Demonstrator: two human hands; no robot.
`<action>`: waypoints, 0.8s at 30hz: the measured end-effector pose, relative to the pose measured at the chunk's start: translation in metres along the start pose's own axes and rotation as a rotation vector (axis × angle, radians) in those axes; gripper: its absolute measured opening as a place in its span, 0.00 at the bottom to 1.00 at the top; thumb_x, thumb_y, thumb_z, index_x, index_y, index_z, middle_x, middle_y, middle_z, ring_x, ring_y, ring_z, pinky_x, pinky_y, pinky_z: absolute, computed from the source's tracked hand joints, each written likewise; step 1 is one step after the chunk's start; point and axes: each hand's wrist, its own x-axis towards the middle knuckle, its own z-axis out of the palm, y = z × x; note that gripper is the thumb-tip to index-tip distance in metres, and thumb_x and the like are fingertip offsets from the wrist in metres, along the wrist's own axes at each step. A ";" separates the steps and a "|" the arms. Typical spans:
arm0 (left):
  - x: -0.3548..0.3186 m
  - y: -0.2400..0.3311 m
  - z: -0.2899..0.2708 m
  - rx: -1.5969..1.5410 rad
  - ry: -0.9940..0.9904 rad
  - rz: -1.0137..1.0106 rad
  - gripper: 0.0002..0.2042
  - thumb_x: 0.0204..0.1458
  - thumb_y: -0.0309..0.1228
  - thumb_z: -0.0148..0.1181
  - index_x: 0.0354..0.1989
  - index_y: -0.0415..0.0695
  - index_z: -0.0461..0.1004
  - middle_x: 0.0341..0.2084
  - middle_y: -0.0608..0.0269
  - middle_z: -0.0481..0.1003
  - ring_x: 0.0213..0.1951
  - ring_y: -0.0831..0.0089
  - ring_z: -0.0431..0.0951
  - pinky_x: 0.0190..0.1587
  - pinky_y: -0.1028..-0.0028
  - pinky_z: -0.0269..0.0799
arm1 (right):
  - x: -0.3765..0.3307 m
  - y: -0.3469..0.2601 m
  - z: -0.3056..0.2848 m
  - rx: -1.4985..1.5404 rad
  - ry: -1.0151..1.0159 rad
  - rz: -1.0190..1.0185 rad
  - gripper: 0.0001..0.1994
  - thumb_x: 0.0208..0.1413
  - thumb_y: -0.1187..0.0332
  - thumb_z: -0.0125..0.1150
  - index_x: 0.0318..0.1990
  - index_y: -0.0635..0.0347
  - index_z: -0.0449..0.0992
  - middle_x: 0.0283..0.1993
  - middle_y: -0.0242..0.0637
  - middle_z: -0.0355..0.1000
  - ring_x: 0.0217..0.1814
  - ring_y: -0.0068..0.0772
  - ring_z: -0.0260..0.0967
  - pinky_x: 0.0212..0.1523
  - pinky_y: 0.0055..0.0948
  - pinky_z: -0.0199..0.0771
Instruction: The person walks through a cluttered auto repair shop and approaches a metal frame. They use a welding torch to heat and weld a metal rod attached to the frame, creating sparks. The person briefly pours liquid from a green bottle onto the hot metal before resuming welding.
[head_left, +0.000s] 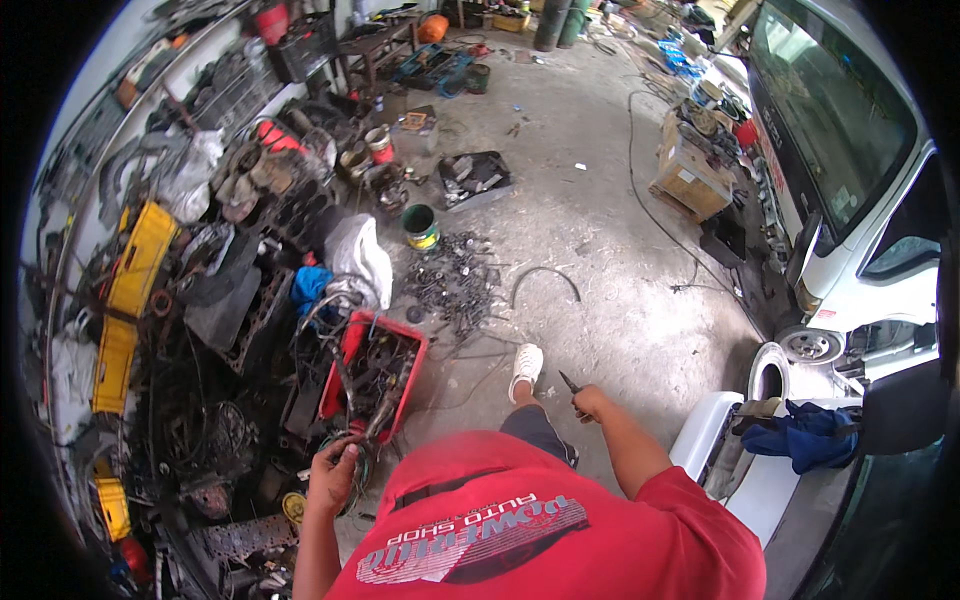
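My left hand (335, 478) is closed around a bundle of dark wires and cables at the near end of a red plastic crate (410, 375) full of greasy metal parts. My right hand (590, 402) grips a small dark hand tool, perhaps pliers or cutters (570, 382), held out over the concrete floor. My foot in a white shoe (525, 367) steps forward between the two hands. My red shirt fills the lower middle of the view.
Scrap engine parts, yellow crates (140, 260) and rags pile along the left wall. A heap of bolts (455, 280), a green can (421, 226) and a curved hose (545, 280) lie ahead. A white truck (850, 180) stands at right, a white panel with blue cloth (805, 430) beside me.
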 end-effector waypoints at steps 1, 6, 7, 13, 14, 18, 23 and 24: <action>0.018 0.011 0.015 0.132 -0.001 0.056 0.15 0.66 0.37 0.59 0.53 0.41 0.82 0.27 0.68 0.78 0.29 0.81 0.73 0.34 0.75 0.68 | 0.012 -0.003 -0.013 -0.005 0.019 -0.014 0.11 0.62 0.69 0.58 0.46 0.68 0.77 0.37 0.44 0.75 0.29 0.42 0.77 0.23 0.44 0.76; 0.108 0.092 0.111 0.421 0.016 0.078 0.15 0.63 0.36 0.59 0.53 0.41 0.82 0.40 0.49 0.84 0.46 0.67 0.83 0.54 0.67 0.74 | 0.089 -0.026 -0.096 -0.142 -0.077 0.019 0.13 0.61 0.68 0.60 0.45 0.70 0.77 0.35 0.47 0.75 0.27 0.42 0.77 0.21 0.43 0.74; 0.125 0.107 0.130 0.451 0.037 0.086 0.16 0.63 0.36 0.59 0.53 0.41 0.82 0.40 0.48 0.84 0.46 0.66 0.83 0.53 0.67 0.74 | 0.101 -0.036 -0.115 -0.214 -0.085 0.018 0.13 0.60 0.67 0.60 0.45 0.71 0.77 0.35 0.47 0.75 0.27 0.42 0.77 0.21 0.43 0.74; 0.194 0.231 0.242 0.578 -0.120 0.099 0.17 0.64 0.39 0.59 0.55 0.41 0.81 0.44 0.43 0.83 0.48 0.61 0.84 0.54 0.65 0.74 | 0.132 -0.190 -0.200 -0.289 -0.184 -0.246 0.17 0.59 0.64 0.62 0.43 0.74 0.76 0.29 0.52 0.75 0.20 0.40 0.74 0.18 0.41 0.73; 0.206 0.240 0.254 0.572 -0.104 0.116 0.18 0.64 0.39 0.59 0.55 0.41 0.81 0.45 0.43 0.82 0.48 0.60 0.84 0.55 0.65 0.74 | 0.114 -0.250 -0.215 -0.566 -0.298 -0.346 0.26 0.57 0.59 0.66 0.55 0.74 0.74 0.43 0.58 0.78 0.37 0.46 0.81 0.36 0.42 0.82; 0.279 0.278 0.302 0.556 -0.180 0.162 0.18 0.65 0.40 0.58 0.55 0.41 0.80 0.46 0.45 0.83 0.49 0.62 0.83 0.55 0.66 0.74 | 0.072 -0.368 -0.259 -0.555 -0.032 -0.733 0.42 0.55 0.49 0.66 0.71 0.70 0.61 0.70 0.61 0.65 0.72 0.56 0.64 0.73 0.40 0.62; 0.383 0.375 0.384 0.433 -0.375 0.181 0.18 0.66 0.41 0.58 0.56 0.42 0.81 0.46 0.57 0.84 0.49 0.71 0.79 0.56 0.68 0.72 | 0.084 -0.441 -0.347 -0.437 -0.061 -1.023 0.30 0.62 0.56 0.62 0.68 0.63 0.67 0.62 0.55 0.74 0.64 0.53 0.73 0.63 0.41 0.72; 0.408 0.399 0.402 0.417 -0.421 0.187 0.18 0.66 0.41 0.58 0.56 0.43 0.81 0.46 0.59 0.83 0.48 0.73 0.78 0.55 0.67 0.72 | 0.080 -0.466 -0.375 -0.317 -0.160 -1.077 0.28 0.63 0.58 0.62 0.67 0.62 0.68 0.59 0.54 0.76 0.61 0.54 0.75 0.61 0.41 0.74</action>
